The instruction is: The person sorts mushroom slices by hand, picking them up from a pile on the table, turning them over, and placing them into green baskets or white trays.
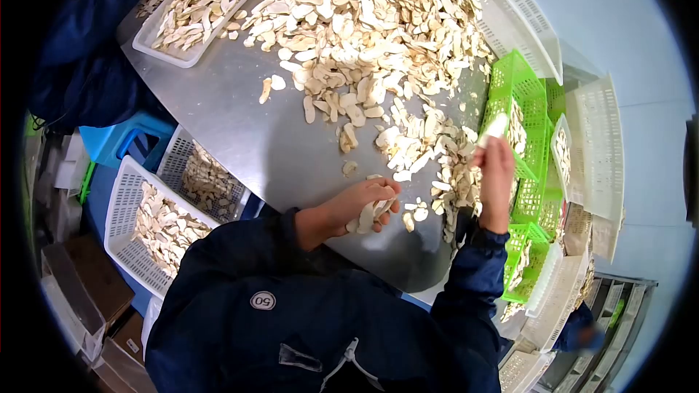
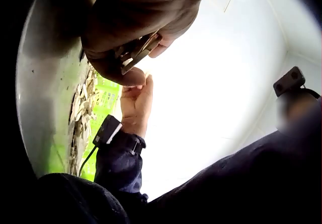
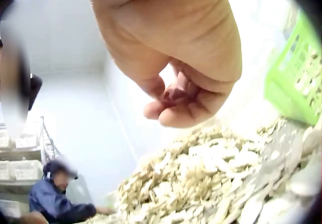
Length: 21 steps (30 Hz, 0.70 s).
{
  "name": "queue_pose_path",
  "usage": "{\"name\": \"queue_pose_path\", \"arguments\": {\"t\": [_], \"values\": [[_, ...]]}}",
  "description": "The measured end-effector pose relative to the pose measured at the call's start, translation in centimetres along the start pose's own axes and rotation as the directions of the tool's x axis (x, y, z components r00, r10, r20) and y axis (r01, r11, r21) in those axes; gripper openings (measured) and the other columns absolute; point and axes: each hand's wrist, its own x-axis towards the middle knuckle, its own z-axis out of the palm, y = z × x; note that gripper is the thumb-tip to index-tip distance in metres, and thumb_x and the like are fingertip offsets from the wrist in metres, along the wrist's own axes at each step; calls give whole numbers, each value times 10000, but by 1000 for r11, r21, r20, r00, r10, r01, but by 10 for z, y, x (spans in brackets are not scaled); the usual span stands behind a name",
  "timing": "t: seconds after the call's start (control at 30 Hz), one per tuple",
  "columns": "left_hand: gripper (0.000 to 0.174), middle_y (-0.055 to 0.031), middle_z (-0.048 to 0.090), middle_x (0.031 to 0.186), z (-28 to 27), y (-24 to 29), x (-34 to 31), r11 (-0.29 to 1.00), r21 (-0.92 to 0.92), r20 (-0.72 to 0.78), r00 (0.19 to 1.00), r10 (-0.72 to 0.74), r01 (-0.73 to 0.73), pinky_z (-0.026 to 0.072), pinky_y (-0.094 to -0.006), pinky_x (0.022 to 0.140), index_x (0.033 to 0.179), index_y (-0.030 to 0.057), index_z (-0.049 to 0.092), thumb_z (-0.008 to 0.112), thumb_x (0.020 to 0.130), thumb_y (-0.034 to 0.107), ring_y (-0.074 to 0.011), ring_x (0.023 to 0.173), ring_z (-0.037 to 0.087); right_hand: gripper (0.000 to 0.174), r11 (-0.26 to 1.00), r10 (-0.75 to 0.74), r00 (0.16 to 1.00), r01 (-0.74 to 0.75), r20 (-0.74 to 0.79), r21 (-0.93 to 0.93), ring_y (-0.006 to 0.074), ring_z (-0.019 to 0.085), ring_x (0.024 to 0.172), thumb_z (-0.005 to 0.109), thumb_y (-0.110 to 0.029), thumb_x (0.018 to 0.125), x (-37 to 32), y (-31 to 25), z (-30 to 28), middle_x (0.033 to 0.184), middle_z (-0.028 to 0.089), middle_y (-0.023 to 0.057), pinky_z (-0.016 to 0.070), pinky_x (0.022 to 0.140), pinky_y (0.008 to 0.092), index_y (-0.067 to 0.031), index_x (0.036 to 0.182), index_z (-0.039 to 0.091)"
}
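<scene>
My left hand [image 1: 357,207] is over the near edge of the metal table, fingers curled around a few pale, flat dried slices [image 1: 369,217]. From the left wrist view, the slice edges [image 2: 142,53] stick out between thumb and fingers. Further right, my right hand [image 1: 496,178] is raised beside the green baskets, a single whitish slice [image 1: 496,126] pinched at its fingertips and slightly blurred. Its fingers are bent inward in the right wrist view, where the slice is mostly hidden. Between and beyond the hands, loose slices [image 1: 408,142] lie spread on the table.
A large heap of slices [image 1: 378,22] covers the far table [image 1: 240,116]. Green baskets [image 1: 535,167] line the right edge, with white crates [image 1: 597,153] behind. A white tray [image 1: 188,62] sits far left, near another person's sleeve [image 1: 87,44]. White baskets [image 1: 120,247] stand lower left.
</scene>
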Motion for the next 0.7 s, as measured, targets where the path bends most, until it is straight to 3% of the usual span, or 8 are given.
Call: {"name": "queue_pose_path", "arguments": {"t": [0.1, 0.17, 0.23, 0.33, 0.37, 0.43, 0.53, 0.7], "values": [[303, -75, 571, 934, 1, 0, -2, 999, -40, 8, 1000, 2, -1, 496, -245, 545, 1195, 49, 466, 494, 986, 267, -104, 663, 566, 209, 934, -192, 834, 316, -517, 164, 67, 477, 623, 470, -222, 1007, -23, -15, -39, 739, 530, -10, 383, 542, 205, -47, 928, 552], [301, -81, 569, 932, 0, -1, -2, 1000, -24, -1, 1000, 9, -9, 495, -244, 537, 1189, 46, 466, 494, 986, 267, -106, 658, 569, 147, 767, -76, 631, 532, -772, 360, 64, 463, 615, 520, -193, 971, -34, -29, -62, 761, 522, -15, 406, 547, 210, -67, 896, 533], [298, -85, 568, 929, 0, -3, 0, 1000, -19, 3, 1000, 13, -13, 494, -242, 530, 1182, 45, 466, 494, 985, 267, -108, 653, 572, 169, 738, -108, 635, 567, -765, 367, 70, 476, 633, 540, -184, 957, -34, -26, -76, 794, 534, -8, 414, 561, 211, -23, 1006, 554], [289, -85, 567, 921, -1, -3, 1, 1000, -13, 16, 999, 28, -28, 493, -240, 525, 1169, 46, 469, 496, 983, 266, -111, 643, 575, 283, 961, -127, 880, 224, -457, 163, 65, 517, 687, 570, -216, 952, -17, -19, -48, 921, 616, 20, 419, 586, 202, -2, 1138, 572], [285, -83, 566, 918, -1, -3, 0, 999, -5, 18, 999, 36, -36, 493, -239, 525, 1164, 48, 472, 497, 982, 265, -112, 640, 575, 258, 977, -128, 953, 73, -276, -202, 90, 552, 728, 574, -220, 953, -14, -17, -36, 972, 647, 28, 439, 619, 225, -51, 1146, 600], [276, -80, 566, 913, -1, -2, 0, 999, 1, 22, 998, 51, -52, 494, -238, 526, 1156, 51, 479, 497, 981, 264, -112, 643, 578, 310, 925, -120, 982, 164, 147, -343, 129, 638, 828, 607, -192, 932, 9, 7, -10, 949, 681, 42, 508, 700, 279, -11, 1184, 606], [266, -75, 568, 911, -2, -1, -1, 998, -2, 22, 998, 58, -58, 497, -240, 533, 1146, 57, 488, 498, 980, 265, -111, 657, 581, 377, 721, -127, 958, 267, 257, -639, 257, 666, 696, 671, -181, 854, 29, 18, 44, 789, 666, 124, 517, 628, 338, -9, 1183, 603], [269, -72, 571, 920, -4, -1, 0, 999, -4, 17, 999, 33, -33, 501, -255, 551, 1144, 62, 492, 511, 971, 268, -109, 671, 574, 378, 692, -118, 968, 239, 219, -681, 197, 628, 624, 681, -183, 844, 45, 44, 61, 718, 643, 88, 487, 584, 317, 8, 1162, 609]]}}
